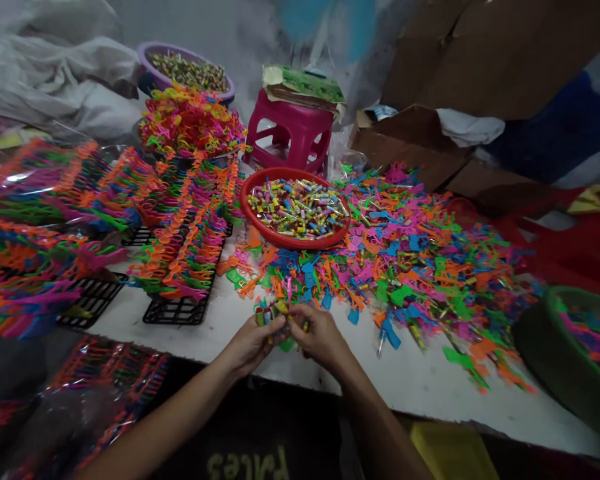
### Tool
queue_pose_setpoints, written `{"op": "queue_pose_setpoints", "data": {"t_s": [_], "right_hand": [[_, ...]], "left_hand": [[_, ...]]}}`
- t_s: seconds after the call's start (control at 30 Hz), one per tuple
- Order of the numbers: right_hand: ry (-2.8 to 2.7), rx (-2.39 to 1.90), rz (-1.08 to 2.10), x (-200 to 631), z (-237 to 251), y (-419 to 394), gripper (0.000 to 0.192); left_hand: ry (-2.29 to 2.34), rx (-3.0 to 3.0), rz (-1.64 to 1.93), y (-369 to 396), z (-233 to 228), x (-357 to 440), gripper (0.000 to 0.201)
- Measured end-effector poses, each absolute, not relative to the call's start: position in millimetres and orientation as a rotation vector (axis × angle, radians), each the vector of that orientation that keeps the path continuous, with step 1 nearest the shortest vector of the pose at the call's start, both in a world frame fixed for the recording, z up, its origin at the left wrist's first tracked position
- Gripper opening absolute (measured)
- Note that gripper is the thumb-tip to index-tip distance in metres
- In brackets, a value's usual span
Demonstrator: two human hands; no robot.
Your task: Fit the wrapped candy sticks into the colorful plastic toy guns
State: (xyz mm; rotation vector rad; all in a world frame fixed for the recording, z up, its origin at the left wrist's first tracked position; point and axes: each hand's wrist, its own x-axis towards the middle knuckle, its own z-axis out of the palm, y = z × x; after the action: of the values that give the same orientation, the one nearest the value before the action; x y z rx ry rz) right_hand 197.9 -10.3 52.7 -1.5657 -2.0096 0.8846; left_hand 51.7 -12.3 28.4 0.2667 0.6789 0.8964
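Near the front edge of the table, my left hand (253,343) is closed around several small colourful tubes (265,316), which stick out past the thumb. Right against it, my right hand (317,335) has its fingers bent together at a small yellow-ended tube (282,307). A thin pink plastic piece rises just above the fingertips; whether it is held or lies behind them I cannot tell. Beyond both hands stands a red basin (296,244) full of similar tubes. Bright plastic toy guns (390,247) lie in a wide heap to the right, many with a tube attached.
Black racks (175,312) packed with upright toy guns fill the left side. Behind them are a heap of orange and yellow pieces (190,123) and a purple basin (155,48) of tubes. A magenta stool (300,123) stands at the back; a green tub (540,333) sits at right.
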Motion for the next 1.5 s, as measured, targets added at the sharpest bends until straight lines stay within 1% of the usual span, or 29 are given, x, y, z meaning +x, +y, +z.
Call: {"op": "queue_pose_setpoints", "data": {"t_s": [0.07,0.13,0.2,0.3,0.43,0.53,0.63,0.67,0.73,0.8,0.83,0.87,0.97,1.1,1.2,1.27,1.37,1.5], "right_hand": [[-2.144,-1.386,0.784,184.9,53.2,-7.4,0.024],[-2.256,-1.257,0.585,178.0,53.2,-9.8,0.03],[-2.345,-1.179,0.38,176.4,54.6,-15.8,0.03],[-2.499,-0.963,0.188,175.2,59.5,-26.0,0.023],[-2.584,-0.746,0.139,167.4,62.1,-32.2,0.021],[-2.57,-0.733,0.223,161.6,59.2,-33.4,0.019],[-2.526,-0.737,0.422,159.5,60.1,-36.6,0.018],[-2.477,-0.75,0.552,160.1,62.4,-37.7,0.017],[-2.28,-0.832,0.927,163.9,68.9,-37.6,0.014],[-1.934,-0.997,1.308,170.2,75.5,-32.0,0.016],[-1.734,-1.094,1.424,173.6,77.6,-26.9,0.018],[-1.551,-1.185,1.471,176.8,78.4,-20.6,0.021],[-1.266,-1.36,1.359,181.7,71.9,0.6,0.026],[-1.418,-1.442,1.185,178.9,52.7,14.7,0.035],[-1.535,-1.501,1.082,178.6,44.4,14.4,0.038],[-1.512,-1.521,1.066,180.7,44.8,14.1,0.04],[-1.233,-1.497,1.15,182.5,50.7,16.2,0.042],[-0.793,-1.383,1.421,178.9,53.9,20.2,0.043]], "left_hand": [[0.688,0.227,0.98,-10.0,30.7,51.4,0.021],[0.749,0.148,1.037,-5.5,30.2,45.9,0.011],[0.829,0.078,0.997,-1.0,28.1,37.5,0.002],[0.812,0.105,0.811,1.2,27.4,28.4,0.005],[0.646,0.235,0.67,-4.8,35.6,30.0,0.018],[0.636,0.266,0.642,-10.0,42.0,33.3,0.021],[0.662,0.284,0.619,-11.0,41.9,32.9,0.016],[0.676,0.266,0.63,-9.6,40.5,31.8,0.013],[0.718,0.164,0.718,-4.7,36.6,28.2,0.008],[0.762,0.061,0.834,1.2,33.4,23.7,0.004],[0.778,0.049,0.871,3.4,32.7,21.8,0.005],[0.784,0.074,0.878,4.6,32.8,20.7,0.008],[0.755,0.245,0.775,0.5,36.5,24.3,0.02],[0.752,0.43,0.708,-11.7,39.9,40.2,0.031],[0.808,0.551,0.763,-14.8,37.2,47.9,0.032],[0.821,0.598,0.791,-14.3,35.1,48.6,0.03],[0.789,0.605,0.776,-13.0,33.8,46.8,0.032],[0.754,0.568,0.78,-12.4,32.1,46.3,0.042]]}}
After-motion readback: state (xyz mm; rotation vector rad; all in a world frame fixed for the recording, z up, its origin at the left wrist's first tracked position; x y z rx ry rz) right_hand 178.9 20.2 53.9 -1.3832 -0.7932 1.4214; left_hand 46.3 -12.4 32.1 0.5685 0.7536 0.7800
